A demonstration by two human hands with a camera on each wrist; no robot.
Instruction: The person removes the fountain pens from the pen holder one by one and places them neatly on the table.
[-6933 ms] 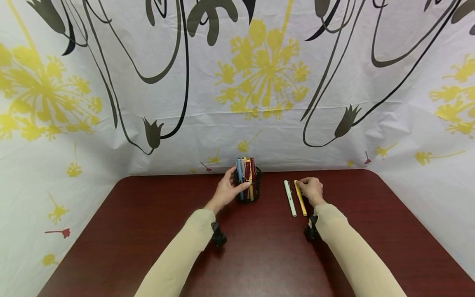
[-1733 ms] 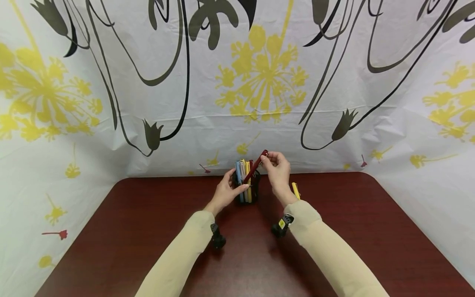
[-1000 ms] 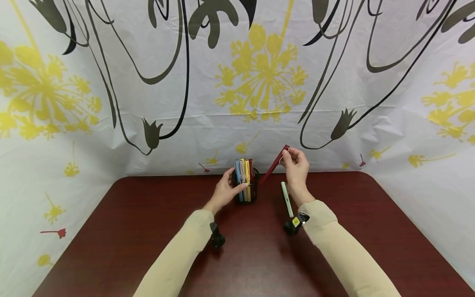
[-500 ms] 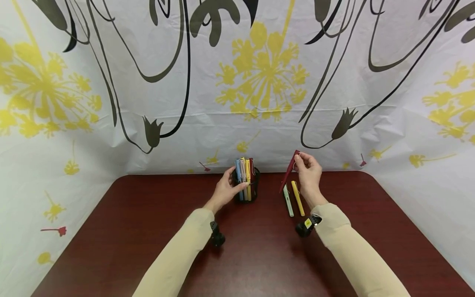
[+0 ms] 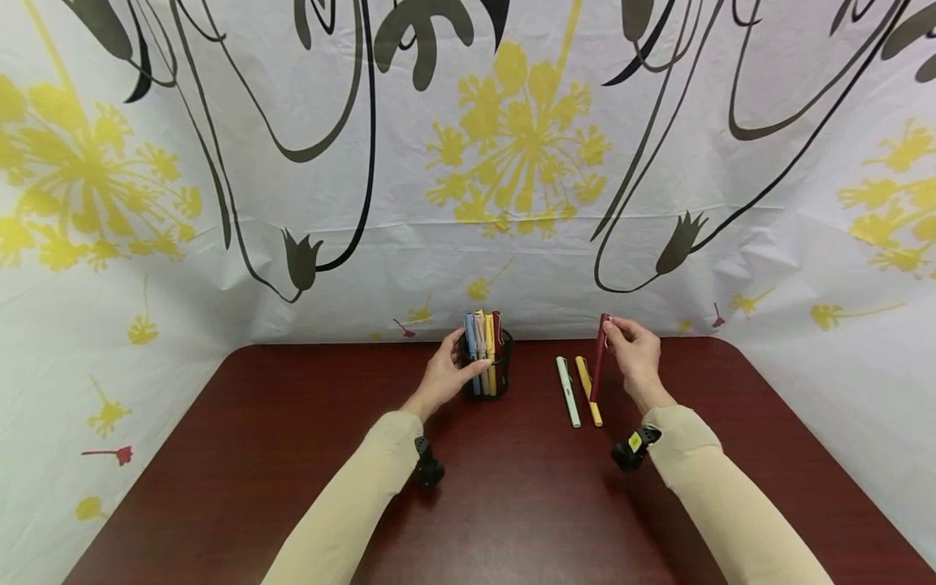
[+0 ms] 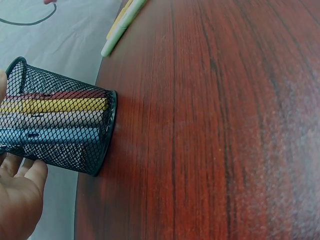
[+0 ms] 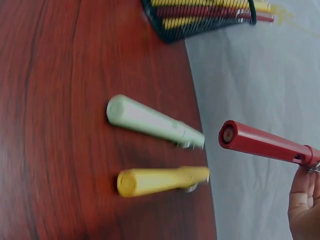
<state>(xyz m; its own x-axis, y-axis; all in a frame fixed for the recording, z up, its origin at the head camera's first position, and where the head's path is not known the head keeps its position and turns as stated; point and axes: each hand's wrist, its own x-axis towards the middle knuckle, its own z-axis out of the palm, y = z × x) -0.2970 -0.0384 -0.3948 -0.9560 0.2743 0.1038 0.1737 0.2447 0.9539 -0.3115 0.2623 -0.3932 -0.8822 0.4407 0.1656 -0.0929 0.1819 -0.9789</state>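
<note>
A dark red pen (image 5: 599, 357) hangs nearly upright from my right hand (image 5: 638, 357), pinched near its clip end between thumb and fingers. Its lower end overlaps the yellow pen (image 5: 585, 379) in the head view; in the right wrist view the red pen (image 7: 265, 142) is apart from the table. Left of the yellow pen lies a pale green pen (image 5: 567, 392), roughly parallel. My left hand (image 5: 444, 375) curls round the black mesh pen cup (image 5: 504, 375), thumb across the front. Blue, greyish-pink, yellow and red pens (image 5: 479, 335) stand in the cup.
The dark red wooden table (image 5: 483, 504) ends at a white patterned cloth (image 5: 351, 301) just behind the cup and the pens. Cloth also hangs at both sides. A small black camera is strapped to each wrist.
My right hand has carried the red pen from the cup to the right, past the green pen, lowering it and turning it more upright. The left hand stays at the cup.
</note>
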